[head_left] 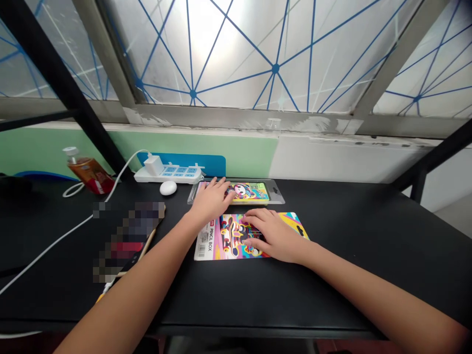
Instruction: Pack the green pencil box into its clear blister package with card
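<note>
A bright cardboard sheet (210,246) printed "PENCIL BOX" with cartoon art lies flat on the black desk (236,295). My right hand (271,233) rests on top of this card, fingers spread and slightly bent. Just behind it, a colourful pencil box (250,191) with a cartoon face sits in a clear plastic shell (275,189). My left hand (212,196) lies over the left part of the box, its fingers stretched out and covering some of the picture. Neither hand grips anything.
A white power strip (177,172) with a plugged-in charger (153,165) and a white rounded case (168,188) are behind my left arm. Further left are a tilted drink bottle (90,172), a white cable (62,236) and a blurred phone (129,241). Black metal posts (70,83) flank the window.
</note>
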`<state>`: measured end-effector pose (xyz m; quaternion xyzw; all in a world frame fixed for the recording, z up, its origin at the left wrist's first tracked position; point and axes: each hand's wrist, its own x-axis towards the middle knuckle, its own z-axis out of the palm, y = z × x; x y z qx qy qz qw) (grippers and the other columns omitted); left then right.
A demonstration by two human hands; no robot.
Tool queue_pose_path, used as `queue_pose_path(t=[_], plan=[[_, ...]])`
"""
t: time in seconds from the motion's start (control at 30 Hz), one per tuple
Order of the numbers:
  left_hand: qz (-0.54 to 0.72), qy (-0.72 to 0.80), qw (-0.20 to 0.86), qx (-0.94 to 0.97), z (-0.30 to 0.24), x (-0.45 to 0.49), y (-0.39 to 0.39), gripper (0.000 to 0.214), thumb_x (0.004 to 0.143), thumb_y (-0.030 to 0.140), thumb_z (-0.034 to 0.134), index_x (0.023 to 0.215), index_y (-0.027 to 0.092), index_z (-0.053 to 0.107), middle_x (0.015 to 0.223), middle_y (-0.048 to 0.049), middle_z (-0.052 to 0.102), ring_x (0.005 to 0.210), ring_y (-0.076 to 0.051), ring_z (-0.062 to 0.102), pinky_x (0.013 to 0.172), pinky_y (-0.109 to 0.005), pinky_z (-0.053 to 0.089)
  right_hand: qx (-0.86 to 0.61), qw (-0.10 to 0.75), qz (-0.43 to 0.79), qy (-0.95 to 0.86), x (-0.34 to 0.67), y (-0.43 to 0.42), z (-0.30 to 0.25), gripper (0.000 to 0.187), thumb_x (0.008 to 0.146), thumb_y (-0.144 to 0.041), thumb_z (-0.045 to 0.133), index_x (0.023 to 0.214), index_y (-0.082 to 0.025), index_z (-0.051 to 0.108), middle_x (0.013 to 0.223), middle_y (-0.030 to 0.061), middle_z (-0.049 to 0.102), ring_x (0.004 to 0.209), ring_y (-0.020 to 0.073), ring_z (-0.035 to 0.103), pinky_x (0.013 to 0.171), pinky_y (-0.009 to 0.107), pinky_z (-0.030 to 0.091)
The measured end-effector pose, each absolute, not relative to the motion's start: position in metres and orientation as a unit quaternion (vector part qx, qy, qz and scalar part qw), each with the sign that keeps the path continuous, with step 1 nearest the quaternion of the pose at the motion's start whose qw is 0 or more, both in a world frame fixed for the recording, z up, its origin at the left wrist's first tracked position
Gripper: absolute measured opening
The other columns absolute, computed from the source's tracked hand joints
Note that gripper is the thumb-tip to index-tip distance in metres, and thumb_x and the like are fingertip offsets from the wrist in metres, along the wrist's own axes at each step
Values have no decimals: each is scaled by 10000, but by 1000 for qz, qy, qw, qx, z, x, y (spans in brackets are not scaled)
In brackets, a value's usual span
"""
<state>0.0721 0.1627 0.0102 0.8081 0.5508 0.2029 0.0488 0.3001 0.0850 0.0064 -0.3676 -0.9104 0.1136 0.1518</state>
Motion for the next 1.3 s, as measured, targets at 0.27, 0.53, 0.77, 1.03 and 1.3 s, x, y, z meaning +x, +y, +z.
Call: queue_pose_path(t=[0.27,0.53,0.77,1.03,1.3], plan=[[199,557,24,806,7,57,159,513,994,481,360,1378,218,576,1534,-105,457,1450,-364,351,1156,-578,223,-456,206,71,-863,299,85,2,263,973,-470,517,917,-217,561,956,81,621,919,253,567,820,410,453],[168,565,17,808,14,58,159,475,982,451,386,1340,232,609,1522,-100,476,1436,-378,370,1119,-576,283,-505,238,90,-825,315,93,13,268,924,-498,563,882,-239,510,730,13,632,638,189,563,583,307,362],[230,582,14,780,25,68,146,284,955,323,423,744,230,589,1182,-68,716,1163,-282,602,1003,-483,392,-591,193,170,-764,384,146,17,440,881,-650,519,777,-236,627,694,13,667,607,179,574,572,304,388],[208,563,0,800,25,75,137,171,935,316,474,785,234,492,1029,-78,700,1239,-313,533,1037,-558,358,-609,142,191,-757,413,161,17,490,873,-677,489,749,-240,671,707,17,677,656,190,580,594,306,396],[199,543,5,816,18,76,137,198,972,380,408,1014,232,532,1148,-93,674,1201,-311,546,1031,-544,364,-621,157,160,-751,424,166,14,446,875,-633,499,817,-239,698,867,58,728,789,236,646,696,343,461]])
